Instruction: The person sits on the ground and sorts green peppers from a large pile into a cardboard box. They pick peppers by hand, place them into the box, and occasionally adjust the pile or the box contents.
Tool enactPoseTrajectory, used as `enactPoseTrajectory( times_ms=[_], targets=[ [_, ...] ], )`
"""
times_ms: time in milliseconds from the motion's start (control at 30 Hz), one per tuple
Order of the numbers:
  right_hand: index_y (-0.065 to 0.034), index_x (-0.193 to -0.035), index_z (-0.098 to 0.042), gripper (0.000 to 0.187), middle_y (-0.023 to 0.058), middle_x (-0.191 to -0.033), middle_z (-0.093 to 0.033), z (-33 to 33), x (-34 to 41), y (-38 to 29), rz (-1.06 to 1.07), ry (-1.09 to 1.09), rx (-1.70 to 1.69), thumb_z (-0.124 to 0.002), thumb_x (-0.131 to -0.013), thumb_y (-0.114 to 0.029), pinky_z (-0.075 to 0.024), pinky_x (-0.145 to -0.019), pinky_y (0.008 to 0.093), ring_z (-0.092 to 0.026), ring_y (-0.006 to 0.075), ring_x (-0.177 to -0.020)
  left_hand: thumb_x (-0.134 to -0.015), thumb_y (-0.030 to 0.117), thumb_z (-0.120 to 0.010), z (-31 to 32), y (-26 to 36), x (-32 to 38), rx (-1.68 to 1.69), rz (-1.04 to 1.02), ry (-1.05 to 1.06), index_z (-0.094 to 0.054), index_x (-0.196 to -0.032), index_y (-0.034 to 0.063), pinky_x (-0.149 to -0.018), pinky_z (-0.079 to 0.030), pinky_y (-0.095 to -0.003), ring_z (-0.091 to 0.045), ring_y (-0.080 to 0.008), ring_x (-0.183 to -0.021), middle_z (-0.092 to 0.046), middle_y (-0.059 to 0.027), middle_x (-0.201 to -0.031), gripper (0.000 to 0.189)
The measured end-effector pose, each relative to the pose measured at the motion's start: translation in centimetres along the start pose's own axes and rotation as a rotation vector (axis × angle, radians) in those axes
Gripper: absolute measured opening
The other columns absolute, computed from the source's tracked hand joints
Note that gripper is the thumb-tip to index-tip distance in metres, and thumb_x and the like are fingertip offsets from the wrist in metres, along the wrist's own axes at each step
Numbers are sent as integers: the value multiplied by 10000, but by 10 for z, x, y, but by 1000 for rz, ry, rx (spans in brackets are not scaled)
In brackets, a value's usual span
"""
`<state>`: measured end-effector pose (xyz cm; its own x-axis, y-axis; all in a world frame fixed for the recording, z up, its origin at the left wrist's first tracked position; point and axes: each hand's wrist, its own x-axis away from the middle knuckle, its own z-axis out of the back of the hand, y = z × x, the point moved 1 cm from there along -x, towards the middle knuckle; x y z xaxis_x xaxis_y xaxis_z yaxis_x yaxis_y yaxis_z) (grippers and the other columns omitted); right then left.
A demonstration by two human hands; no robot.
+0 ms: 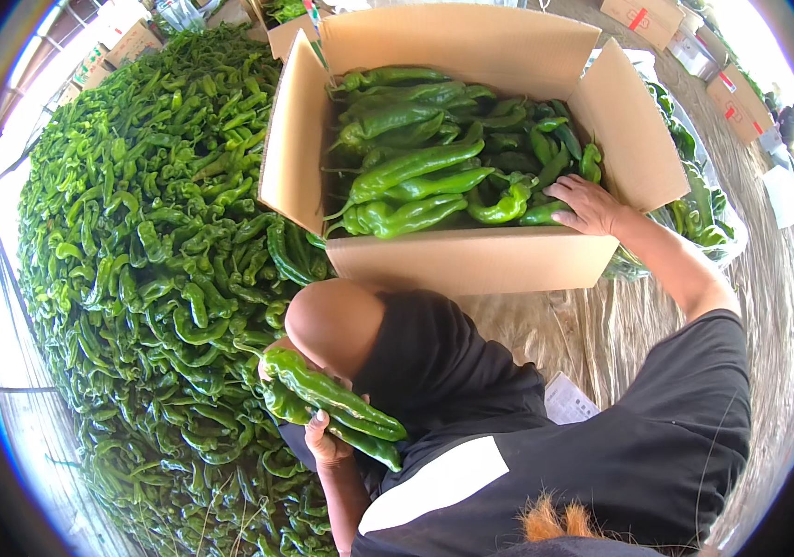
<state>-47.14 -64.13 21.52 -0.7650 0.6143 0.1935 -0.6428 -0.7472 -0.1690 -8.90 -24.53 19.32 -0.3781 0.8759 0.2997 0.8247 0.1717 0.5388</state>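
Note:
In my left hand (327, 442) is a bunch of long green peppers (334, 397), held over my lap beside my bent knee. The thumb presses on the lowest ones, and their stems point up and left. My right hand (585, 203) reaches into the open cardboard box (470, 261) at its near right corner. Its fingers and thumb are apart around the end of a green pepper (542, 214); whether they grip it is unclear. Large peppers (411, 170) lie side by side on the box's left, and smaller curled ones (505, 202) sit towards the right.
A huge heap of green peppers (160, 230) spreads along my left, reaching the box and my knee. Behind the box's right flap is a clear plastic bag of peppers (700, 216). A printed sheet (567, 400) lies on the wrinkled floor covering (769, 278). Cardboard boxes (738, 104) stand at the far right.

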Motion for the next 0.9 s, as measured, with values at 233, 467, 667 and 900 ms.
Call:
enactPoseTrajectory(
  times_ms=[233,467,667,900],
  targets=[
    [8,-1165,-480,614,242,-1163,-514,-2,-23,-1,-78,-142,-19,-578,-866,-520,-385,-982,484,-482,426,-1130,-762,132,-706,-2,-5,3,-76,26,100,-355,-1454,119,-914,-532,-588,-561,-291,-1201,-496,-57,-1375,775],
    [43,-1248,-477,781,256,-1285,-497,-38,-23,23,0,-105,-53,-501,-877,-644,-368,-1031,479,-460,402,-1215,-797,108,-679,-18,-31,-1,69,-34,68,-374,-1440,99,-945,-504,-617,-553,-301,-1229,-497,-82,-1381,711],
    [56,-1265,-472,791,256,-1313,-486,-30,-27,21,-41,-168,-31,-535,-864,-622,-349,-1056,469,-439,419,-1240,-779,112,-696,-33,-35,-3,120,-34,-22,-269,-1501,147,-971,-476,-631,-522,-334,-1248,-462,-97,-1392,840],
    [-2,-1411,-370,698,230,-1332,-446,9,-16,-48,-331,-26,47,-490,-949,-512,-381,-1027,496,-448,403,-1229,-824,258,-673,-46,3,-13,10,86,-243,-332,-1442,52,-974,-493,-544,-539,-396,-1197,-520,-188,-1314,736]
  ],
)
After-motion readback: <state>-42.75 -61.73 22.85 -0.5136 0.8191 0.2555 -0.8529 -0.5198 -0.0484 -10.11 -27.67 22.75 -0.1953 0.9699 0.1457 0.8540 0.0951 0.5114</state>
